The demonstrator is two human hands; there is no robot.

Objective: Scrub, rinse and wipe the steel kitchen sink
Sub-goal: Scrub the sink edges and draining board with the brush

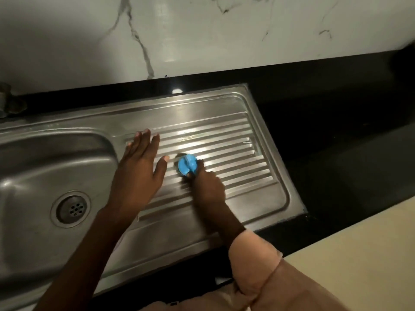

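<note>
status: scrub stage, judged early. the right hand (207, 187) grasps a blue-topped scrubber (187, 167), fingers curled round it, pressed on the ribbed drainboard (235, 153) of the steel sink (45, 232). the left hand (140, 169) lies flat beside it, fingers straight and spread, grasping nothing. no foam or running water is visible; the basin (33, 167), rinse and wipe appear outstanding.

Right hand (207, 185) grips the blue scrubber (187, 167) on the steel drainboard (235, 158), left hand (140, 167) flat beside it.
</note>
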